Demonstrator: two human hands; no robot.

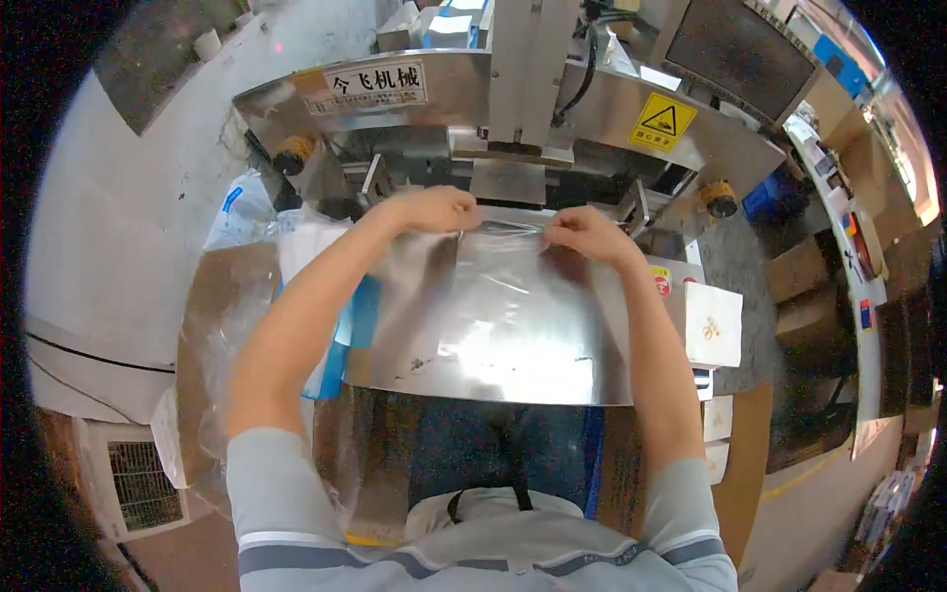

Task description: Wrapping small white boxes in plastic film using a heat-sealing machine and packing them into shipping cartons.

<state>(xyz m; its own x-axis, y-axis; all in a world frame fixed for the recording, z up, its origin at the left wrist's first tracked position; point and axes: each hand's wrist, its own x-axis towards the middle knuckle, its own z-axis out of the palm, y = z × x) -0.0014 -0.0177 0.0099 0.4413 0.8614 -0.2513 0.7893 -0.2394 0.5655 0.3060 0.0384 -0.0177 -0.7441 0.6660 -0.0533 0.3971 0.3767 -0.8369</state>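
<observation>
A thin sheet of clear plastic, perhaps a bag point(505, 247), is stretched between my hands over a shiny metal work plate point(424, 350). My left hand point(441, 209) pinches its far left corner, fingers closed. On the other side my right hand point(586, 237) grips the far right corner between thumb and fingers. The far edge of the plastic lies close to the dark gap under the machine's metal head point(508, 183). Glare on the plate hides where the plastic ends on the near side.
White boxes point(712, 326) are stacked to the right of the plate. Clear plastic point(229, 316) and blue-and-white packaging point(340, 340) lie on its left. A yellow warning sign point(663, 122) marks the machine's steel housing point(454, 84). Metal brackets point(373, 183) stand beyond my hands.
</observation>
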